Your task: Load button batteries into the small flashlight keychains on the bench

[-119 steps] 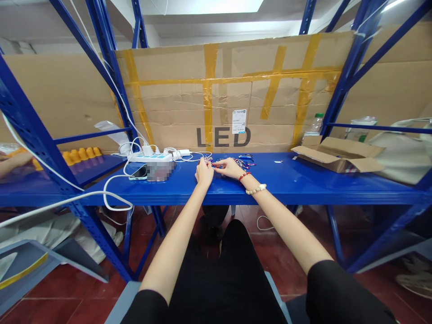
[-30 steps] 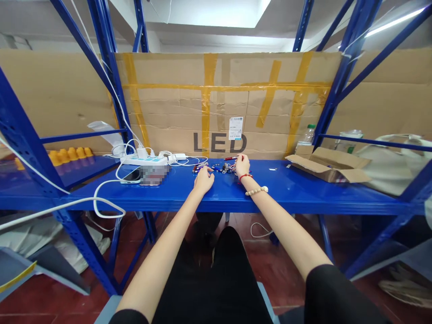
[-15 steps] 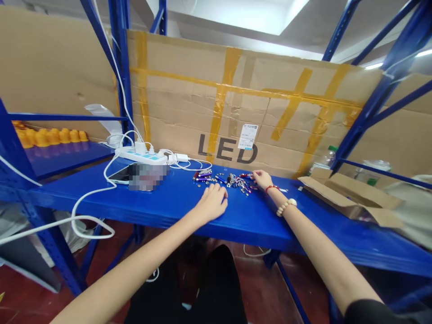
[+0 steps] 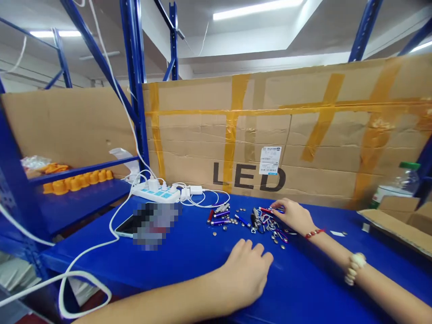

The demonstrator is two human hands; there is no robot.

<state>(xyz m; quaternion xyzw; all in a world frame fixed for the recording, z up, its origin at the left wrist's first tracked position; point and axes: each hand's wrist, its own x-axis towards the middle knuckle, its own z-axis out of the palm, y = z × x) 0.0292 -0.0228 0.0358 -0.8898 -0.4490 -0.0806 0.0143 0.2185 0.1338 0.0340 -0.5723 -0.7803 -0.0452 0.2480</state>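
My left hand (image 4: 246, 276) rests palm down near the table's front, fingers loosely bent and a little apart, with nothing visible in it. It lies in front of the small parts, not touching them. At the right side of a pile of keychain flashlights (image 4: 266, 220), my right hand (image 4: 295, 217) has thumb and fingers closed at the end of a red keychain flashlight (image 4: 265, 210); its fingertips are partly hidden. Left of the pile lies a cluster of purple, red and silver flashlights (image 4: 221, 215). Button cells (image 4: 232, 221) are scattered between and around them.
The blue table (image 4: 189, 256) backs onto a cardboard panel (image 4: 189, 144) marked LED. A white power strip (image 4: 157, 193) with cables and a phone (image 4: 135, 222) lie at left. An open carton (image 4: 394, 229) and a bottle (image 4: 398, 184) stand at right. Orange caps (image 4: 81, 180) line the side shelf.
The camera view has tilted up and come nearer the table. My right hand stays at the pile's right side. My left hand stays in front of the parts, now farther from them.
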